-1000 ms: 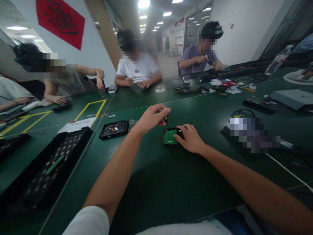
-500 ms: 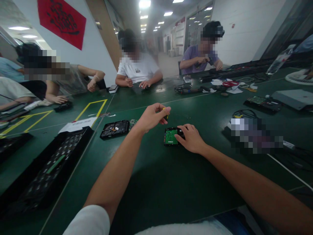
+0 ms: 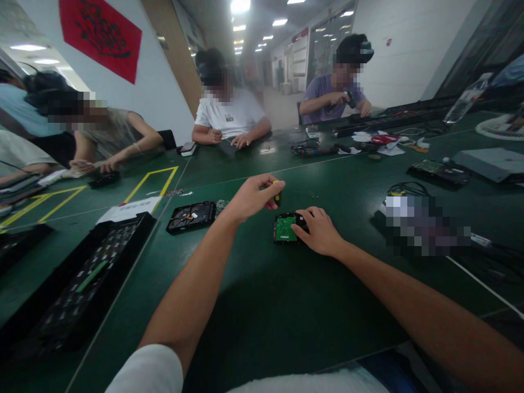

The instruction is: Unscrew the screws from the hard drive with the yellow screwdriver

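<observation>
A small screwdriver (image 3: 278, 197) with a yellow and black handle is pinched in my left hand (image 3: 256, 196), just above the far edge of a hard drive (image 3: 284, 229). Its tip is too small and dark to make out. The drive lies flat on the green table, its green circuit board facing up. My right hand (image 3: 319, 232) grips the drive's right side, fingers at the far edge and thumb over the board, hiding that part. Tiny screws (image 3: 314, 196) lie beyond the drive.
Left of my arm lies another hard drive (image 3: 190, 216) beside a loose circuit board (image 3: 221, 207). A long black tray (image 3: 82, 273) stands farther left. Cables (image 3: 409, 189) and a grey box (image 3: 491, 164) are on the right. Several people sit across the table.
The yellow part of the screwdriver's handle has turned slightly in my left fingers. My right hand stays on the hard drive. At the left, a person's arms have moved toward a black object.
</observation>
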### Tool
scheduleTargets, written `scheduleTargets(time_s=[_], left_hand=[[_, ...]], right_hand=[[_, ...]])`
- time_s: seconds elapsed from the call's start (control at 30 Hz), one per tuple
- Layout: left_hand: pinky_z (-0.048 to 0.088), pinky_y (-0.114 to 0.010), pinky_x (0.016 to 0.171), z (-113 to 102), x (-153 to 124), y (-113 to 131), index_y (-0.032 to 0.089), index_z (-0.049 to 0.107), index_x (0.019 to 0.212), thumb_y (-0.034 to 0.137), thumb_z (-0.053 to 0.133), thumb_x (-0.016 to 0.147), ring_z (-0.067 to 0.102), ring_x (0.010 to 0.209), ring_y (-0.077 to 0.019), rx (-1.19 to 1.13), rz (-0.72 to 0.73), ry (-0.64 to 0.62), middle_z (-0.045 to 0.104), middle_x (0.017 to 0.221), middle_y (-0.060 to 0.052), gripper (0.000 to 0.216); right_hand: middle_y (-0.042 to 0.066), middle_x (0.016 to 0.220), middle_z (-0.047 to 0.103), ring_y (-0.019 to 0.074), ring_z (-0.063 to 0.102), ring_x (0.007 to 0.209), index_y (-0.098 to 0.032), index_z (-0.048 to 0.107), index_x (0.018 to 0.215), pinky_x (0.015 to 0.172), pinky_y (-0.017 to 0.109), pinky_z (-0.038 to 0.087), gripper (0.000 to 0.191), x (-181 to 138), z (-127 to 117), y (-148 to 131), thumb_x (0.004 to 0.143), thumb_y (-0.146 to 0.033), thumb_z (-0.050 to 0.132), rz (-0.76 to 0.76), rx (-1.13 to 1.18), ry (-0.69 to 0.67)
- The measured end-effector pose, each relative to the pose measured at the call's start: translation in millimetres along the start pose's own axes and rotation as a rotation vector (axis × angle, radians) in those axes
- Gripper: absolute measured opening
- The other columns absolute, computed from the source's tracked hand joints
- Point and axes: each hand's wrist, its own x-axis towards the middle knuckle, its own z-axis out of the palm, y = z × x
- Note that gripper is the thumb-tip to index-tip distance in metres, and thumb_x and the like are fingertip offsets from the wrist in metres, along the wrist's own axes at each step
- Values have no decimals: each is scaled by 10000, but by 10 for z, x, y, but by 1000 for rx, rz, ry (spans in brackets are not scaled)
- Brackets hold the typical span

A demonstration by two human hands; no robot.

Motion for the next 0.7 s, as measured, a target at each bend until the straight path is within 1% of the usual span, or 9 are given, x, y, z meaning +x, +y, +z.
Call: scheduleTargets(time_s=[0.07,0.17,0.23,0.3,0.4,0.47,0.6,0.7], left_hand=[[576,-222,554,8,-9,31,174,694,1058,446,677,1007,724,613,-134,-46,-14,-25,692,834,-24,277],[569,-216,541,9,-7,59,190,697,1186,376,633,1025,738,623,-124,-114,-51,-26,733,1002,-57,254],[567,-211,541,5,0,58,193,694,1199,359,628,1024,739,623,-115,-127,-56,-10,743,1066,-69,250],[569,-209,549,4,5,46,182,696,1138,364,649,1013,735,621,-112,-108,-35,12,748,1036,-65,225],[578,-218,561,14,3,22,164,671,1003,388,719,977,722,607,-120,-56,5,50,728,869,-38,231],[581,-230,550,26,-4,12,169,638,960,415,769,947,711,590,-128,-34,9,68,709,796,-22,279],[560,-232,502,44,-24,20,183,589,936,463,824,907,690,549,-127,-7,-13,58,725,782,-31,367],[542,-224,485,49,-33,37,186,567,942,463,812,921,685,537,-122,-9,-34,46,749,808,-51,371]], right_hand=[[160,1394,584,361,526,1298,-251,571,1468,1073,534,465,591,1,-5,3,1036,-637,456,4,4,-5],[161,1388,586,366,523,1305,-257,574,1470,1079,539,464,593,2,-12,5,1033,-641,459,5,13,-10],[167,1392,585,372,524,1303,-251,579,1466,1080,550,464,596,2,-11,7,1032,-642,459,3,15,-12],[169,1397,583,370,525,1300,-245,580,1466,1086,556,462,597,2,-5,10,1033,-638,459,1,15,-6],[160,1406,581,360,522,1306,-250,576,1470,1098,547,457,594,1,3,9,1035,-636,460,4,21,2],[158,1411,579,361,520,1313,-253,577,1466,1095,543,459,590,3,4,1,1032,-638,465,13,24,-4],[168,1385,592,369,524,1307,-243,581,1457,1085,542,458,569,14,3,-19,1030,-606,481,14,-3,-6],[166,1376,599,369,526,1300,-247,580,1456,1081,546,459,559,19,6,-23,1030,-596,483,17,-4,3]])
